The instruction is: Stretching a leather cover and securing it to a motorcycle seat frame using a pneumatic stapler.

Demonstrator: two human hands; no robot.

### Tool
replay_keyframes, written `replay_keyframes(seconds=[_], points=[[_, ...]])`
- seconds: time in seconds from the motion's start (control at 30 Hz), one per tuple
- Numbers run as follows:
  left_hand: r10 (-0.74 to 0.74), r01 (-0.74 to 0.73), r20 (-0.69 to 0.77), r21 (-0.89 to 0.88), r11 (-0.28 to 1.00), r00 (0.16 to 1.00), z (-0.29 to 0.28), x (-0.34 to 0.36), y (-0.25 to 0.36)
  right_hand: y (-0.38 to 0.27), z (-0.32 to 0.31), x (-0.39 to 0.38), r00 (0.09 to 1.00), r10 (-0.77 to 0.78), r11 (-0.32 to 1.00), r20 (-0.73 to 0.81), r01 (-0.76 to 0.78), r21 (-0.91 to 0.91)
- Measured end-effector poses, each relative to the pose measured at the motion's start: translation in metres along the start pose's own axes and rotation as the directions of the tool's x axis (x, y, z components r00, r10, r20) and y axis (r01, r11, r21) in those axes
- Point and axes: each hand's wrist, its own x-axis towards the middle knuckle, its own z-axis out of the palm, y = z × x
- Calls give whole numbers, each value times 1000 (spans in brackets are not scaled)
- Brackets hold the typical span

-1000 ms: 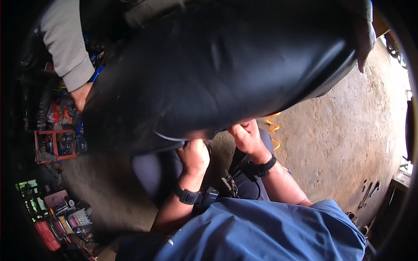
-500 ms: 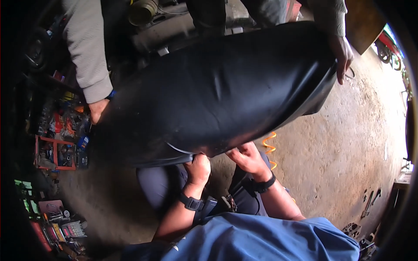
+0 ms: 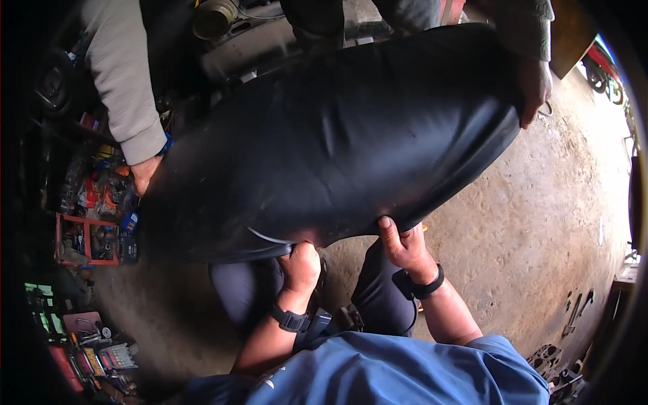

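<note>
A long, padded-looking black motorcycle seat (image 3: 317, 142) with a smooth, shiny cover fills the middle of the view. My left hand (image 3: 302, 266) is closed on its near edge, beside a pale curved line in the cover. Farther right along that edge is my right hand (image 3: 410, 253), thumb on top and fingers tucked underneath, gripping the edge; those fingers are mostly hidden. Across from me, another person has one hand (image 3: 144, 174) at the seat's left end and the other hand (image 3: 535, 91) at its right end.
On the left stand a red-framed box of parts (image 3: 86, 241) and a cluttered pile of tools (image 3: 94, 351). Concrete floor (image 3: 503, 250) spreads to the right, with wrenches (image 3: 575, 312) near its edge. My knees (image 3: 386, 287) are under the seat.
My right hand has shifted right along the near edge, its thumb now on top. The seat's right end lies flatter and straighter. The other person's hands have moved slightly outward.
</note>
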Motion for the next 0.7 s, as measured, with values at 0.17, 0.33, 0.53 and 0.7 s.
replay_keyframes(seconds=[0.17, 0.33, 0.53, 0.7], points=[[-123, 116, -52, -119, 986, 991, -3, -4, -13, 23, 18, -9, 987, 160, 978, 14, -160, 135], [-48, 48, 8, -50, 998, 999, -18, -7, -19, 23, 18, 6, 995, 95, 992, 26, -97, 86], [16, -21, -86, -63, 998, 996, 6, 13, 5, 24, 45, 8, 971, 209, 960, -115, -182, 212], [-232, 221, -100, -104, 970, 968, 13, 21, 32, 9, 54, 17, 884, 370, 925, -287, -324, 196]])
